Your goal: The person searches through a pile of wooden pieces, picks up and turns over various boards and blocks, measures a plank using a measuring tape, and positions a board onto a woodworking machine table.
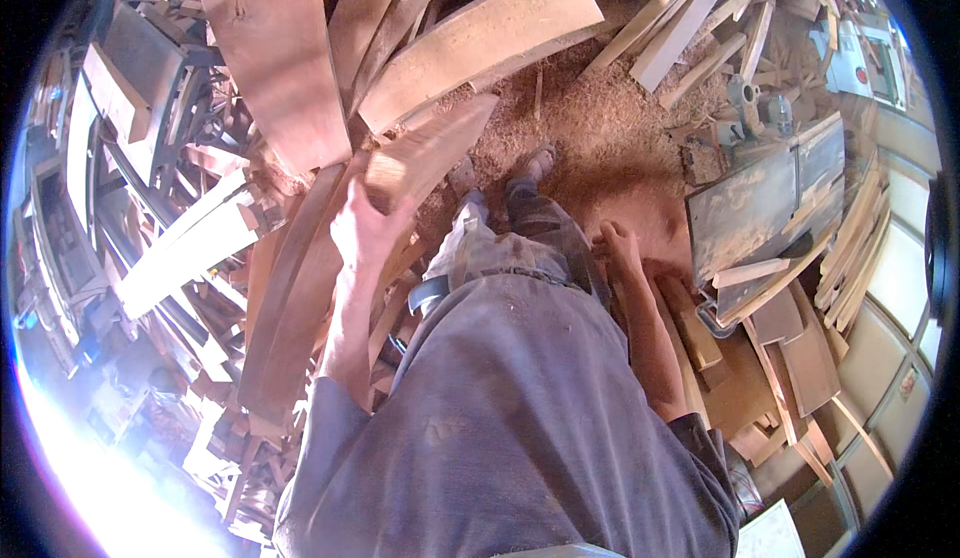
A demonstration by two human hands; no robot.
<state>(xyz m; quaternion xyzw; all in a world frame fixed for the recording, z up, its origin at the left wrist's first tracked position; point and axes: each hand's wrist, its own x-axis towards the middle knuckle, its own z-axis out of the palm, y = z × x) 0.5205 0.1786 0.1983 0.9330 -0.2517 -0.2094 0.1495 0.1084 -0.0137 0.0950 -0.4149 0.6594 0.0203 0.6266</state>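
In the head view, the left hand (365, 228) has its grip clamped on the near end of a tapered board (445, 148), whose far end points up and to the right, over the sawdust (570, 93). The board is in front of the person and to the left of the legs, just below a pale curved board (490, 43) and beside a wide board (280, 63). Whether it is clear of the pile or partly resting on it, I cannot tell. A long dark board (300, 303) runs down beside the left forearm.

The right hand (617, 248) hangs to the right of the legs, well apart from the held board. Its fingers are curled in; whether they are together on anything or empty, I cannot tell. A dusty metal tabletop (745, 213) stands farther right, with a bundle of thin strips (858, 248) past it.

As to progress, I judge the handling of this one board to be partway: it is grasped but not yet set down or let go. The other boards around it lie loose at differing angles, so nothing shows a finished arrangement, nor how many have been handled.
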